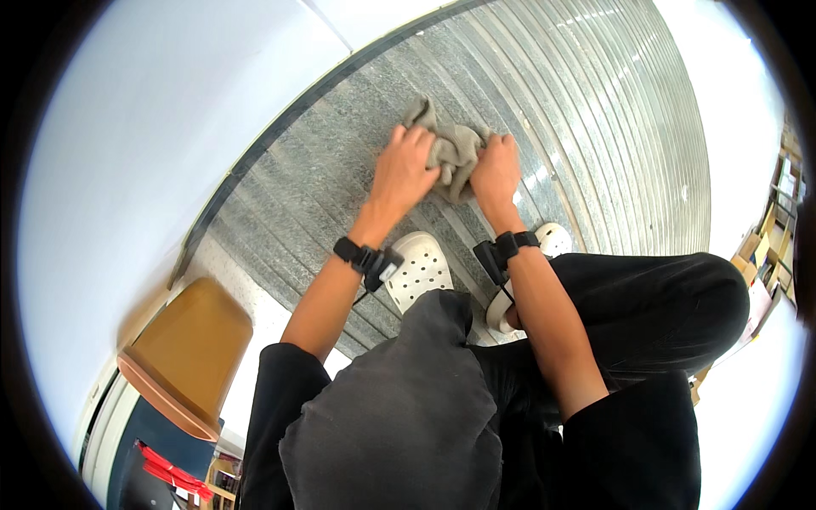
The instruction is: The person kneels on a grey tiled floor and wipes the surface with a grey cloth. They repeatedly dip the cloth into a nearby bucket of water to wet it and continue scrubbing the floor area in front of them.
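Between my two hands is a crumpled grey-beige cloth, held just above or against the ribbed grey floor; I cannot tell which. My left hand grips its left side with curled fingers. On the right side, my right hand is closed on the cloth's other edge. One corner of the cloth sticks up past the left knuckles. Each wrist carries a black strap with a small black device, the left one and the right one.
The ribbed metal floor stretches ahead and right, edged by a dark strip along a white wall. Below my hands are white perforated clogs on my feet. A brown bin-like container stands at left; shelves with boxes are far right.
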`<state>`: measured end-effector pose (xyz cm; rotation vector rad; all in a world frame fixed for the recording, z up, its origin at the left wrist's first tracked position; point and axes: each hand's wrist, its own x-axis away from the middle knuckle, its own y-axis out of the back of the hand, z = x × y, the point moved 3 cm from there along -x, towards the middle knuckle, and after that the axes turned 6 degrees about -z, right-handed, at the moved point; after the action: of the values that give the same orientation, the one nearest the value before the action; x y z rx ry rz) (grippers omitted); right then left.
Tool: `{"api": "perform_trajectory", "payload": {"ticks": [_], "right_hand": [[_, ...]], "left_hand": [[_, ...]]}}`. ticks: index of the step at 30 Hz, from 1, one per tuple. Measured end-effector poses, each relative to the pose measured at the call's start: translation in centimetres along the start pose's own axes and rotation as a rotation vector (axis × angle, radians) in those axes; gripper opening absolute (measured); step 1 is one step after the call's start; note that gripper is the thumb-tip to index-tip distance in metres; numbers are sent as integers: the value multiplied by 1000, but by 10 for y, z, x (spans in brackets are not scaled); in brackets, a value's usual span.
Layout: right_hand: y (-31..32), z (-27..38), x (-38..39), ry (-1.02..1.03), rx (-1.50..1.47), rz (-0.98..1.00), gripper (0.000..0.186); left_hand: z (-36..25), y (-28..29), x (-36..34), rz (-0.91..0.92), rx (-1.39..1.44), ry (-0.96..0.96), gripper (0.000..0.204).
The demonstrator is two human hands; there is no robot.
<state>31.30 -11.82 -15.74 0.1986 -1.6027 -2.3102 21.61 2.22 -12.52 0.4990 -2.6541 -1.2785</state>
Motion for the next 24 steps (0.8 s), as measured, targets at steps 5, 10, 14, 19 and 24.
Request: {"api": "perform_trajectory", "payload": {"ticks": [5,10,14,19,24], "right_hand": [[15,44,-17,165,-366,-78,23],[-26,145,-45,459,-559,-68,28],[-64,162,-56,539,-348,-110,32],[-52,153,-33,695,-113,-100,34],[-26,137,-14,476,-55,155,34]], "left_hand": [[-14,46,51,-269,-59,108,46],[30,98,81,-372,-391,285,52],[56,110,76,-398,-323,268,56],[56,93,72,-369,-362,271,62],[53,92,67,-363,-230,282,53]]}}
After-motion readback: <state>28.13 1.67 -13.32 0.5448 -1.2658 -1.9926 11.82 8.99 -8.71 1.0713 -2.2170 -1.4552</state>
